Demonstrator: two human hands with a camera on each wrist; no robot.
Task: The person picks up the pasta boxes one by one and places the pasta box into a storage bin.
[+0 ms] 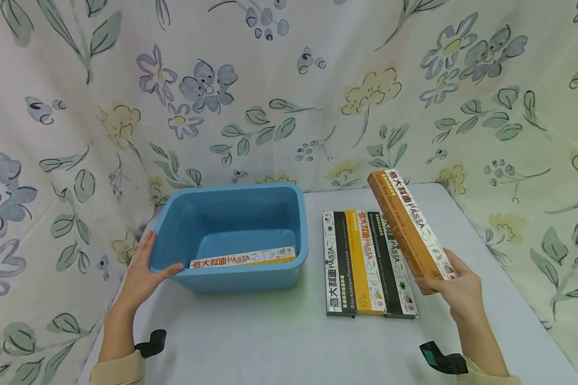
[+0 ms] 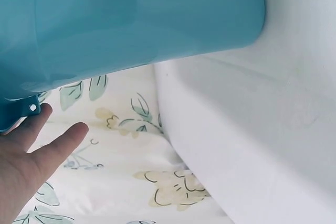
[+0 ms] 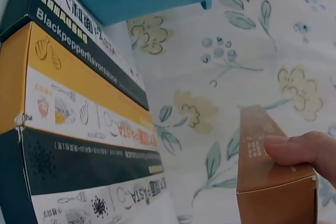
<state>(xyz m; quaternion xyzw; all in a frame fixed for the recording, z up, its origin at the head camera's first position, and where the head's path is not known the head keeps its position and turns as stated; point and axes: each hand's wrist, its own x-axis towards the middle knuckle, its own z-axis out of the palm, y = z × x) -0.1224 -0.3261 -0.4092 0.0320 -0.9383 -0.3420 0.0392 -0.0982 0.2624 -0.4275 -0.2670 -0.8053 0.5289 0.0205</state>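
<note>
A long, slim crab-roe pasta box [image 1: 409,224] is held in the air at the right of the table, tilted, its far end leaning leftward. One side is plain orange-brown, printed with "Crab Roe flavor sauce" in fine lettering; the adjoining face is white, with bold dark characters, the word "PASTA" and small line drawings. The right wrist view shows its near end as a flat brown panel with crisp edges.

The right hand [image 1: 459,283] grips that near end, thumb laid across the brown side. Beside it on the table, three more boxes lie in a close row: a left black-and-white box [image 1: 339,262], a yellow-and-white box [image 1: 364,262] in the middle, and a right black-and-white box [image 1: 395,278].

Further left sits an open blue bin [image 1: 241,280], glossy, with rounded corners. Inside, along its front wall, lies an orange-lettered pasta box [image 1: 243,258]. The left hand [image 1: 142,275] holds the bin's left front corner, the rim between thumb and fingers.

All this is on a white table [image 1: 265,337], backed by a flowered cloth [image 1: 313,80].
</note>
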